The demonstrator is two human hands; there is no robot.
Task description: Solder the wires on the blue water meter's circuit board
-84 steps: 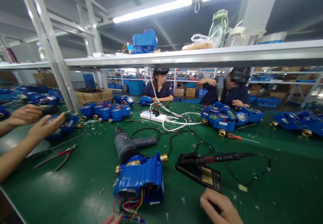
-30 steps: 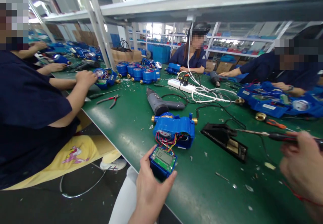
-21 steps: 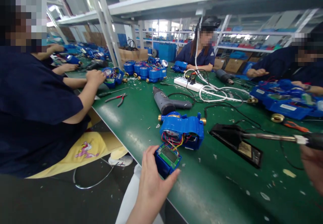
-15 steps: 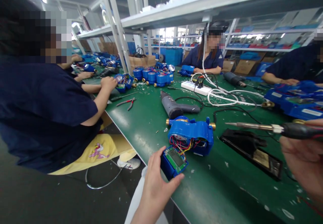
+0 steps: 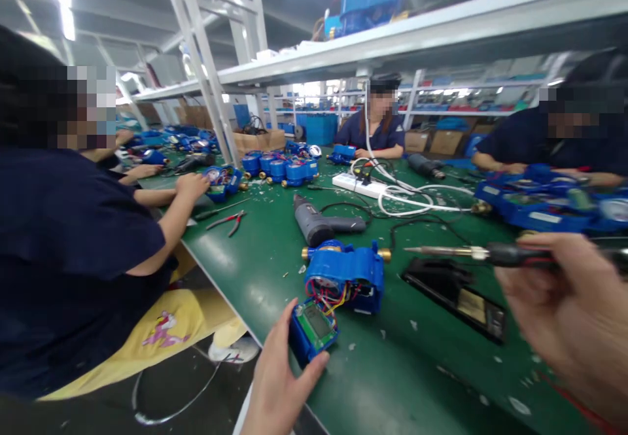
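My left hand [image 5: 282, 376] grips a small blue display module [image 5: 314, 330], thumb on the near side and fingers on the far side. Its green circuit board and grey screen face up. Red and yellow wires [image 5: 338, 299] join it to a blue water meter [image 5: 346, 271] with brass ends, lying just behind. In my right hand [image 5: 564, 297] is a soldering iron [image 5: 495, 254], held level like a pen, its bare tip pointing left toward the meter's brass end. Beneath the iron lies a black soldering stand [image 5: 454, 297] with a yellowish sponge.
A grey heat gun [image 5: 324, 222] lies behind the meter. Red-handled pliers [image 5: 228, 222] rest near the left edge. A white power strip [image 5: 360, 185] and cables cross the green bench [image 5: 392, 376]. Co-workers sit left, opposite and right, near more blue meters [image 5: 282, 168]. A shelf [image 5: 417, 36] hangs overhead.
The view has turned slightly right and up. My right hand with the soldering iron has come further into view. My left hand keeps its hold on the display module.
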